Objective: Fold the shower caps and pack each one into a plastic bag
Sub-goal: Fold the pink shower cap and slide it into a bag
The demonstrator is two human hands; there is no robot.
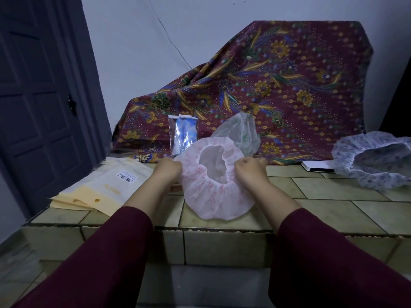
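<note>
A pink shower cap (213,194) is held up over the tiled ledge (322,210), its elastic opening facing me. My left hand (168,168) grips the cap's left rim and my right hand (251,168) grips the right rim. Behind it a white cap with green print (242,132) leans on the patterned cloth. A blue-flowered cap (373,161) lies open at the far right. One packed bag holding a blue cap (183,134) stands upright at the back. A stack of yellowish plastic bags (104,190) lies at the left.
A maroon batik cloth (278,85) drapes a bulky object along the wall. A flat white item (318,166) pokes out under the blue-flowered cap. A dark door (37,96) stands at the left. The ledge drops off at its front edge toward the floor.
</note>
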